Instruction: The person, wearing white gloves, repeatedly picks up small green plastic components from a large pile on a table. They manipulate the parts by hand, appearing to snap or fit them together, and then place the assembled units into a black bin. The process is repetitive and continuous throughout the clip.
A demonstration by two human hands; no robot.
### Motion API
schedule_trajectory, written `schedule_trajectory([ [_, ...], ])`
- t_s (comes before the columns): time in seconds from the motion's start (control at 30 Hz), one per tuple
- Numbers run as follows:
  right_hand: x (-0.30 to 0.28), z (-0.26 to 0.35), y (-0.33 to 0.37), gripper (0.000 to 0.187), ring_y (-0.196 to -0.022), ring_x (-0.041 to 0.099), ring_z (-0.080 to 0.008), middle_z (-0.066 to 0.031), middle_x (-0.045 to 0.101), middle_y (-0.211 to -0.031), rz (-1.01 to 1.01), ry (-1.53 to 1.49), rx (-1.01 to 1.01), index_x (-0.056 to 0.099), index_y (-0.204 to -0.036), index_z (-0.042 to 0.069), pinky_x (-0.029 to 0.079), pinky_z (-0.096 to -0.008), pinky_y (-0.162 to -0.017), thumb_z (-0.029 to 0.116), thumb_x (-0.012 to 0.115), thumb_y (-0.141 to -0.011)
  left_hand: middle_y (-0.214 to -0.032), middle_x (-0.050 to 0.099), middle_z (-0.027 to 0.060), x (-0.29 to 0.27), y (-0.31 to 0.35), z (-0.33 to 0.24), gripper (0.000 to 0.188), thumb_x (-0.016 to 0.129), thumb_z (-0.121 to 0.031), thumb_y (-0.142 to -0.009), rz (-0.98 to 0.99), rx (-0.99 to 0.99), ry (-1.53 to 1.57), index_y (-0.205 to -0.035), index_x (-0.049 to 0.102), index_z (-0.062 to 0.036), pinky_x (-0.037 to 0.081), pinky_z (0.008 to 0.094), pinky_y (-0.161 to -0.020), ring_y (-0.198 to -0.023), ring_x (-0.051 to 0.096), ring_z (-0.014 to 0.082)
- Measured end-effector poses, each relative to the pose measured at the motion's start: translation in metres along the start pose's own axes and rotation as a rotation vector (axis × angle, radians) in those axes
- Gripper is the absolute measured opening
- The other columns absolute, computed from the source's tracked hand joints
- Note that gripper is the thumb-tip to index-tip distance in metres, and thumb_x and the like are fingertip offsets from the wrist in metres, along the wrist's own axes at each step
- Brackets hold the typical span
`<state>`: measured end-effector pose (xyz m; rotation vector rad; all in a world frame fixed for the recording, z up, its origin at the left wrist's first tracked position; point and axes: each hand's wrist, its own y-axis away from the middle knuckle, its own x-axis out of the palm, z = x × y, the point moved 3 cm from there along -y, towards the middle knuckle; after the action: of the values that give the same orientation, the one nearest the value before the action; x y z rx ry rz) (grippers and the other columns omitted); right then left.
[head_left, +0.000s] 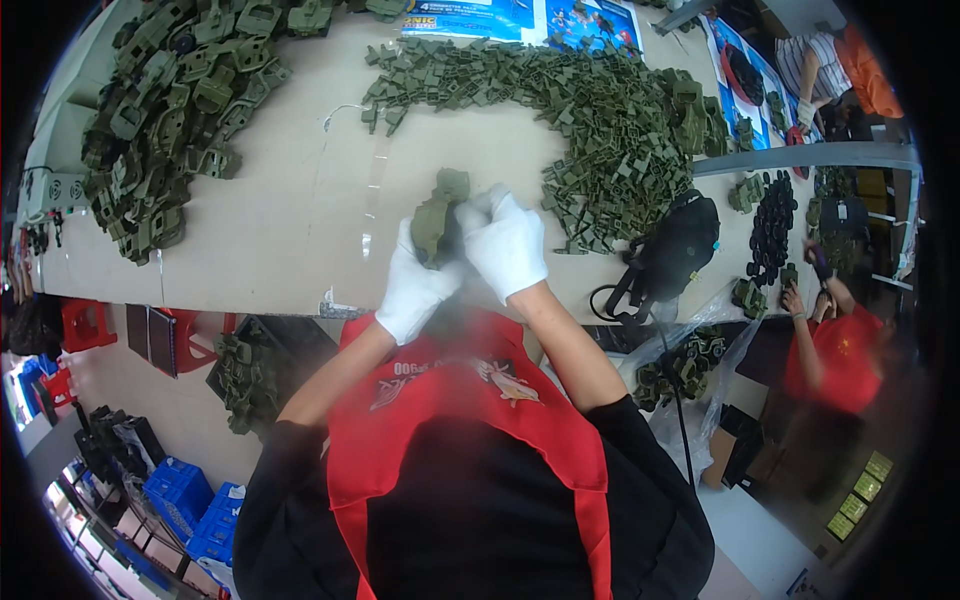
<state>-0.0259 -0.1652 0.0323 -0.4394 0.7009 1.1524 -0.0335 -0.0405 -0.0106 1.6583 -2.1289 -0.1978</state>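
Observation:
Over the near part of the table, my left hand [412,286], in a white glove, is closed around an olive-green moulded plastic toy part [433,222]. The part is held roughly upright, its narrower end pointing to the far side. My right hand [506,243], also gloved in white, is pressed against the part's right side with its fingers bent together. Whatever those fingers grip is hidden behind the glove. Small olive-green plastic pieces [610,150] lie in a broad heap beyond and to the right of my hands.
Larger green toy shells [200,100] are piled at the far left. A black bag [676,245] sits at the table edge on my right. Black round parts [772,228] lie farther right, near a person in red [838,360]. Blue crates [180,492] stand at lower left.

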Motion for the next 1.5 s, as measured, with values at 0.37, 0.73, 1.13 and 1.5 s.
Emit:
schedule_trajectory([
  [0.37,-0.017,-0.161,-0.057,0.042,-0.095,0.065,-0.0332,-0.0172,0.068,-0.101,0.018,0.487,0.337,0.069,-0.106,0.007,0.050,-0.0414,-0.087,0.035,0.073,-0.075,-0.094,0.063,0.0071,-0.021,-0.006,-0.003,0.045,0.066,-0.011,-0.077,0.177,-0.327,0.294,-0.120,0.056,-0.0034,0.053,0.0307,-0.073,-0.079,0.061,0.0162],
  [0.73,0.014,-0.219,-0.055,0.018,-0.076,0.063,-0.0300,-0.0109,0.060,-0.090,0.021,0.844,-0.100,0.058,-0.092,0.009,0.051,-0.0417,-0.067,0.023,0.061,-0.081,-0.089,0.066,0.0091,-0.037,-0.003,0.005,0.027,0.061,-0.021,-0.087,0.058,-0.381,0.460,-0.106,0.061,-0.0030,0.054,0.0341,-0.067,-0.077,0.064,0.0210],
  [1.13,-0.019,-0.066,0.034,0.032,-0.092,0.066,-0.0349,-0.0210,0.068,-0.101,0.456,-0.187,0.003,0.065,-0.104,0.005,0.052,-0.0395,-0.085,0.030,0.065,-0.084,-0.088,0.064,0.0128,-0.047,0.004,0.031,0.028,0.061,-0.005,-0.082,0.018,-0.314,0.503,-0.109,0.054,-0.0038,0.055,0.0351,-0.072,-0.080,0.065,0.0229],
  [1.5,-0.001,-0.032,0.093,0.017,-0.069,0.066,-0.0375,-0.0184,0.067,-0.081,0.297,0.083,-0.015,0.059,-0.089,0.005,0.054,-0.0448,-0.067,0.021,0.063,-0.084,-0.096,0.061,0.0079,-0.031,0.026,0.050,0.040,0.065,0.000,-0.079,-0.052,-0.198,0.340,-0.116,0.050,-0.0037,0.053,0.0327,-0.074,-0.084,0.062,0.0184],
])
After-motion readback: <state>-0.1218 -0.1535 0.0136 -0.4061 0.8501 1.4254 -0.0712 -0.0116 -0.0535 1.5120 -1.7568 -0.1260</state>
